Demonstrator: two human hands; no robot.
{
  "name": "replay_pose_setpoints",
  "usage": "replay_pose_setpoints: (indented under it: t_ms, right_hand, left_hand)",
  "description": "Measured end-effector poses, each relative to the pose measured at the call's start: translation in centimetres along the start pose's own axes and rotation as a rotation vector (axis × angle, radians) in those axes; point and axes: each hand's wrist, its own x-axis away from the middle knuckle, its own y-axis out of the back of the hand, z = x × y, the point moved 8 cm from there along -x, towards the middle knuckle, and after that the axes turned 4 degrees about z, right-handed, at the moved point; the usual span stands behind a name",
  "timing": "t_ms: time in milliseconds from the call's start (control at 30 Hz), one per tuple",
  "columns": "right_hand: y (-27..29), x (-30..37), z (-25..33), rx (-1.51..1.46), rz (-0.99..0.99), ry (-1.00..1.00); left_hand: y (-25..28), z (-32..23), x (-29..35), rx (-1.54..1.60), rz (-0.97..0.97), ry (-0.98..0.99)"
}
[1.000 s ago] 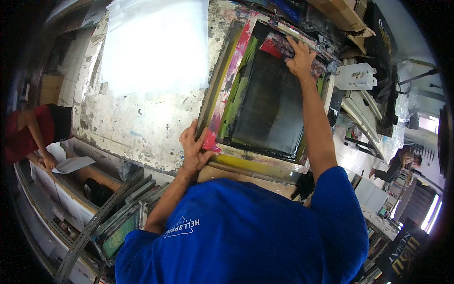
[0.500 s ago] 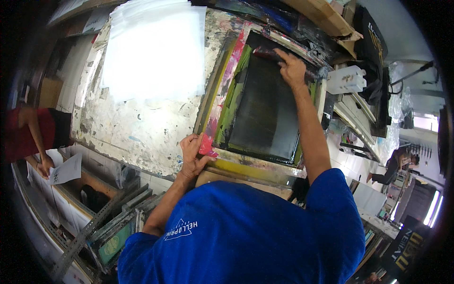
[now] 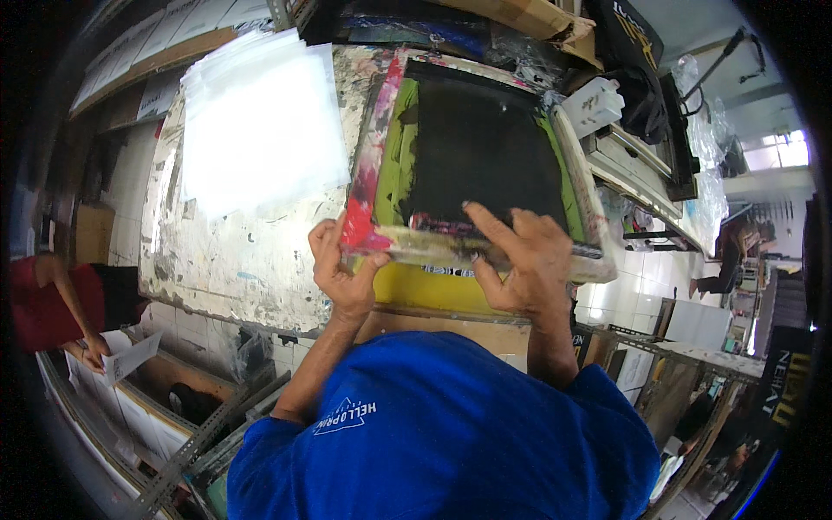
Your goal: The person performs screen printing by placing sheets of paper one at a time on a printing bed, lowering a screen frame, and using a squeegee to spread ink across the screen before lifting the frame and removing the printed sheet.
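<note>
A screen-printing frame (image 3: 368, 165) lies on the worktable, its wood stained pink, red and white. Inside it the mesh (image 3: 485, 139) is coated with black ink, and green bands run along both sides. My left hand (image 3: 347, 273) grips the frame's near left corner, thumb on the near side. At the near end of the mesh rests an ink-stained squeegee (image 3: 438, 227). Over its right part is my right hand (image 3: 524, 260), index finger stretched along the mesh and thumb on the near side; the hand hides much of the squeegee. A yellow strip (image 3: 416, 288) shows below the frame's near edge.
Left of the frame, a stack of white sheets (image 3: 260, 130) lies on the paint-spotted table (image 3: 251, 277). A white plastic container (image 3: 594, 107) stands beyond the frame's right side. Another person in red (image 3: 56, 299) handles paper at far left; one more person (image 3: 737, 251) is distant right.
My right hand has come from the far end of the frame to its near end, along with the squeegee. My left hand stays at the near left corner. The view has shifted slightly.
</note>
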Motion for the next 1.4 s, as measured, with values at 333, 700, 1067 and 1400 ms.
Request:
replay_pose_setpoints:
  t_ms: [333,700,1067,1400]
  right_hand:
    - [12.3,-11.0,-5.6,0.001,-0.193,0.113]
    - [14.8,-15.8,-5.6,-0.308,-0.198,0.181]
    - [14.8,-17.5,-7.9,-0.281,-0.248,-0.216]
    - [14.7,-16.4,-5.8,-0.252,-0.310,0.030]
  left_hand:
    - [-10.3,5.1,-15.0,0.418,-0.132,0.029]
    - [-23.9,19.0,-18.8,-0.777,0.322,0.028]
    - [-14.0,18.5,-18.8,0.216,-0.019,0.294]
    - [12.0,20.4,-9.3,0.184,-0.567,0.405]
